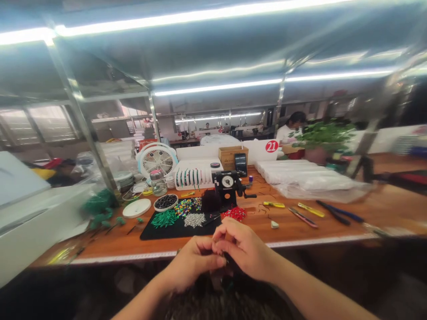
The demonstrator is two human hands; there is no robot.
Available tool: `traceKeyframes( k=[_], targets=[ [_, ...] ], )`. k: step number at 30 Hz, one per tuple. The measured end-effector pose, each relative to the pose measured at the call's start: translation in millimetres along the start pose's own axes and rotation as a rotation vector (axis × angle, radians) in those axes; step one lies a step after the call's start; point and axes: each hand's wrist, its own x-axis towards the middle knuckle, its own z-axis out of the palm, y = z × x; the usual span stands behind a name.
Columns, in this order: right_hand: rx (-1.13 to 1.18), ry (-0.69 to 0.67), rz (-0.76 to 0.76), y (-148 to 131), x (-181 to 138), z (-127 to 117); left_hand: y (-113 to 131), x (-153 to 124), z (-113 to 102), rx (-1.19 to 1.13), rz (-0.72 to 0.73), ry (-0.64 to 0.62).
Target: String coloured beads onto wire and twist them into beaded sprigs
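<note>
Tiny dark piece [227, 258] sits between left hand [192, 261] and right hand [247, 247], both seemingly pinching it, neither nearer; long axis unreadable.

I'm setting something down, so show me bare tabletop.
Bare brown wooden tabletop shows beside the black rectangular mat's front-left corner, and right of the blue-and-black pliers. Crowded: the mat, covered with coloured beads, and around the black hand-cranked machine.

Bright colours are set off by a black mat [176, 232].
Green is shown by sticks [165, 218], silver by beads [195, 219]; the held piece [226, 258], blurred, is seen as probably dark.
</note>
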Motion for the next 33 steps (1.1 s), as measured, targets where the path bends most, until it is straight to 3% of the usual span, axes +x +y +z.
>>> traceKeyframes(
  k=[4,8,13,19,27,33],
  targets=[
    [0.111,-0.014,0.065,7.2,-2.1,5.8,-11.6,0.4,4.4,-0.161,0.170,0.308],
    [0.280,0.062,0.189,9.5,-2.8,18.3,-22.4,6.2,13.4,-0.356,0.235,0.482],
    [0.499,0.196,0.328,13.5,-1.4,32.9,-31.8,13.6,23.6,-0.513,0.224,0.518],
    [0.632,0.276,0.429,22.8,-6.3,42.0,-29.4,15.2,28.1,-0.405,0.242,0.609],
    [0.686,0.300,0.433,23.7,-10.1,41.1,-35.3,17.6,29.0,-0.503,0.202,0.566],
    [0.585,0.283,0.358,15.8,-13.0,38.1,-36.6,15.7,32.2,-0.535,0.241,0.465]
  ],
)
